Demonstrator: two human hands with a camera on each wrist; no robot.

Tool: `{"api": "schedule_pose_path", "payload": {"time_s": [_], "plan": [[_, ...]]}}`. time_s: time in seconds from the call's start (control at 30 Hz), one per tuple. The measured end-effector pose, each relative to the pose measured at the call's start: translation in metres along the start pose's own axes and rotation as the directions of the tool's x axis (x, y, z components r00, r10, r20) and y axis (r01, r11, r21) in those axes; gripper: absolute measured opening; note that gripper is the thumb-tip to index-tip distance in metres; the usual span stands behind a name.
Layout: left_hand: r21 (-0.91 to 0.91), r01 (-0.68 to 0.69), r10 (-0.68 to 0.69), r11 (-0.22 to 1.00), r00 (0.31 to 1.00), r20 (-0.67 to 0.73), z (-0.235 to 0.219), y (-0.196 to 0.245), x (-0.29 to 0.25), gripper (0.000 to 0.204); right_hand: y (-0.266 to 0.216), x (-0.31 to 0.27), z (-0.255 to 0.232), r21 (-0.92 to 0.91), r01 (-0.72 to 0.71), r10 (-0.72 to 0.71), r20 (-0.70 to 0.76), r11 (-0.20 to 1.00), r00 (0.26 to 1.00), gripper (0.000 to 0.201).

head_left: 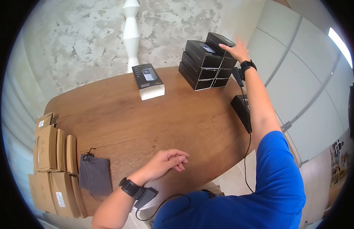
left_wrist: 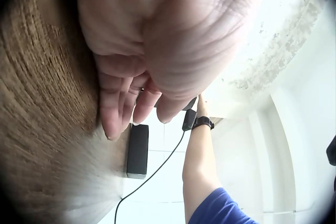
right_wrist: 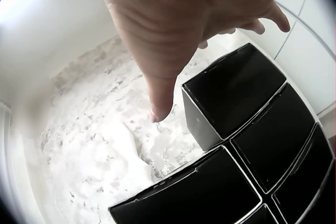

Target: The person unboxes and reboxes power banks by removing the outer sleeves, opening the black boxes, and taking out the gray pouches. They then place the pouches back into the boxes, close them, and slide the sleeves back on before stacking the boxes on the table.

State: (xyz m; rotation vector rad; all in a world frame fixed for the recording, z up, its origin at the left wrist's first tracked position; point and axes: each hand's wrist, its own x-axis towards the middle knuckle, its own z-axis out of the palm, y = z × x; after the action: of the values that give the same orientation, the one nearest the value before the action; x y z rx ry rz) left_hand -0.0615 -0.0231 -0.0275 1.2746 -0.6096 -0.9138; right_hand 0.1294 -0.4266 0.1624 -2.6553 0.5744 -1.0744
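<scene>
My right hand [head_left: 238, 50] reaches over the stacked black boxes [head_left: 201, 57] at the back right, thumb and fingers spread wide. In the right wrist view its thumb [right_wrist: 161, 98] hangs to the left of the topmost box [right_wrist: 236, 90], and the other fingers extend beyond its far right side. Nothing is gripped in it. My left hand [head_left: 163, 163] rests near the table's front edge with loosely bent fingers, holding nothing. The left wrist view shows its palm and fingers [left_wrist: 126, 98] close to the wood.
A black box with a white end [head_left: 152, 93] lies at the back middle of the wooden table [head_left: 146, 126]. Another black box [head_left: 242, 110] sits at the right edge by my forearm. Several brown cardboard boxes [head_left: 47, 149] and a grey drawstring pouch [head_left: 95, 175] are at the left.
</scene>
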Motion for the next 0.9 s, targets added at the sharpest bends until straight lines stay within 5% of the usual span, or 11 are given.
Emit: {"api": "schedule_pose_path", "payload": {"time_s": [0.2,0.37,0.63,0.73,0.9], "plan": [[-0.12,0.052,-0.048,0.991,0.998,0.032,-0.003,0.002,-0.001,0.031,0.029,0.024,0.03,0.136,-0.025,-0.007,0.232,0.99,0.973,0.102],[-0.139,0.054,-0.049,0.989,0.998,0.042,-0.003,0.005,-0.002,0.031,0.036,-0.002,0.034,0.14,0.056,-0.049,-0.052,0.989,0.997,0.073],[-0.09,0.018,-0.014,0.996,0.999,0.053,-0.003,0.003,0.0,0.031,0.053,-0.042,0.008,0.183,0.149,-0.115,-0.185,0.972,0.976,0.065],[-0.086,0.011,-0.006,0.996,0.998,0.055,-0.005,0.001,0.001,0.031,0.037,-0.075,-0.027,0.193,0.267,-0.165,-0.422,0.944,0.891,0.045],[-0.139,0.013,-0.009,0.99,0.999,0.031,-0.003,0.001,0.0,0.03,-0.012,-0.18,-0.107,0.182,0.465,-0.323,-0.505,0.866,0.8,0.041]]}}
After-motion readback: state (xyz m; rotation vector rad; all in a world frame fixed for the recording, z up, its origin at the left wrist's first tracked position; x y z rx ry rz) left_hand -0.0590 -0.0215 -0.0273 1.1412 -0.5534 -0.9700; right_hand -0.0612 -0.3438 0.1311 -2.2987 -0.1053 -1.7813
